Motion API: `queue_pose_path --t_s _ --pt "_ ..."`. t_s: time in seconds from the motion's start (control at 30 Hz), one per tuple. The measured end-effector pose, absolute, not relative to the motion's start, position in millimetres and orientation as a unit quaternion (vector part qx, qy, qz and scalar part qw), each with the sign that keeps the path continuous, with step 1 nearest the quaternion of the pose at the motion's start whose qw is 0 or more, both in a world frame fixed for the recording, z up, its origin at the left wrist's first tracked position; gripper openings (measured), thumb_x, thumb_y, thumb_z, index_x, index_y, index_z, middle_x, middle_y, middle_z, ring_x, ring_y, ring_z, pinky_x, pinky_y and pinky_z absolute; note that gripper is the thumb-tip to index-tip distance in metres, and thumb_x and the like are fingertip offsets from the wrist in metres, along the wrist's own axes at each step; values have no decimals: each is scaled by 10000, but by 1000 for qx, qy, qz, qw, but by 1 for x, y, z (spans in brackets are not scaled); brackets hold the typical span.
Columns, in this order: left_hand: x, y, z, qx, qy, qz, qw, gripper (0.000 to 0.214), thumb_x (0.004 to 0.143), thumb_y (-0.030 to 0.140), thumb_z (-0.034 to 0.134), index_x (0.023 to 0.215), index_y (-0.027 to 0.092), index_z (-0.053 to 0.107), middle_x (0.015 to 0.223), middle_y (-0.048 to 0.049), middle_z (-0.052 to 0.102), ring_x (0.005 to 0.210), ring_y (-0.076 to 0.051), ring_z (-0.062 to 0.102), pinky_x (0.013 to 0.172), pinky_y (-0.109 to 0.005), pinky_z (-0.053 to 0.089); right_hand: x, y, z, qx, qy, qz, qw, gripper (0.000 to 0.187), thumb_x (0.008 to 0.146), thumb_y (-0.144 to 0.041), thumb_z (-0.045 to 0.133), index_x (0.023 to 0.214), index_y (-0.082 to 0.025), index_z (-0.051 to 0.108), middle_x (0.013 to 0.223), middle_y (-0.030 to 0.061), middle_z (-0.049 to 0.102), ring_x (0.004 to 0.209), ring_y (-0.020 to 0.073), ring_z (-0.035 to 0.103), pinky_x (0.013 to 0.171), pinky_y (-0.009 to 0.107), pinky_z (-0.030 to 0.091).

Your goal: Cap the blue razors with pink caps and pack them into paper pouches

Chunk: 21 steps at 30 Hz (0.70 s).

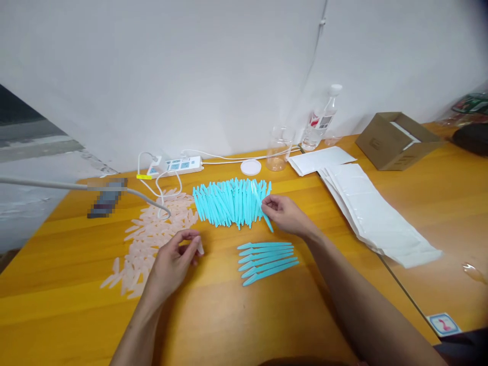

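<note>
My left hand is closed, pinching a small translucent cap between thumb and fingertips. My right hand grips a turquoise eyebrow razor by its handle, its pale blade end pointing up and away from me. That razor overlaps the right end of a dense pile of turquoise razors. Nearer to me, several razors lie side by side in a neat row, with their wider ends to the left. A spread of loose translucent pinkish caps lies beyond and left of my left hand.
A white power strip with cables lies along the wall. Behind the razors are a round white lid, a clear jar and a water bottle. White packets and an open cardboard box occupy the right side.
</note>
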<state>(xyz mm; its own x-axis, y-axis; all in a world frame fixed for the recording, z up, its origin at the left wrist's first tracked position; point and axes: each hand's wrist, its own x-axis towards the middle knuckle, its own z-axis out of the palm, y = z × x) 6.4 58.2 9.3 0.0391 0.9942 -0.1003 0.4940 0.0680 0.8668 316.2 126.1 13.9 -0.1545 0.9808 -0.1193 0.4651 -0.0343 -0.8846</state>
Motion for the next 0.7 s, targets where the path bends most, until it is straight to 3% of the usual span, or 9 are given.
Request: queue_pose_path --t_s 0.07,0.17,0.27,0.33,0.43,0.5,0.6,0.7 --pt "20 59 12 541 583 340 501 415 871 481 653 1153 183 595 807 -10 669 622 -138 628 540 -249 503 329 115 18 -494 -622 530 297 184 894 -375 530 871 -193 541 765 -2 639 670 128 579 617 231 424" --pt "32 62 11 495 532 347 593 479 805 403 759 1203 175 623 926 -44 698 731 -143 676 645 -261 554 341 101 20 -431 -624 597 259 247 930 -440 525 905 -194 522 712 -43 527 603 96 466 577 219 374" --pt "40 66 6 461 518 365 622 411 790 390 780 1115 169 656 917 -56 722 789 -158 702 711 -274 572 342 93 16 -408 -645 603 233 317 935 -491 527 884 -179 541 670 -67 395 580 85 334 536 214 287" --pt "47 69 2 438 528 389 615 382 777 412 787 1045 181 645 945 -61 737 831 -178 717 715 -286 579 340 91 13 -405 -652 598 229 348 938 -511 516 871 -171 551 678 -62 384 593 87 323 539 216 277" --pt "54 70 -4 466 566 401 550 337 768 454 780 886 181 621 877 -49 738 787 -183 713 679 -281 563 338 90 9 -424 -666 568 231 344 942 -493 509 853 -166 569 699 -49 418 613 91 345 555 218 294" --pt "56 67 -6 555 603 361 446 291 803 457 740 852 184 649 811 -43 722 741 -178 684 661 -277 535 338 89 8 -437 -670 554 231 322 943 -467 510 852 -166 579 706 -46 440 622 94 361 565 217 308" --pt "52 61 -6 704 593 267 284 245 886 394 645 1039 224 733 908 -66 731 845 -214 658 771 -333 516 339 88 7 -451 -673 541 224 298 946 -436 503 854 -166 590 721 -39 479 634 97 394 573 216 328" --pt "49 57 -4 747 553 251 272 242 930 341 584 1079 253 754 1003 -72 727 960 -225 641 880 -362 495 339 87 8 -465 -684 521 212 291 948 -424 498 858 -170 609 731 -35 523 634 101 422 571 216 340"
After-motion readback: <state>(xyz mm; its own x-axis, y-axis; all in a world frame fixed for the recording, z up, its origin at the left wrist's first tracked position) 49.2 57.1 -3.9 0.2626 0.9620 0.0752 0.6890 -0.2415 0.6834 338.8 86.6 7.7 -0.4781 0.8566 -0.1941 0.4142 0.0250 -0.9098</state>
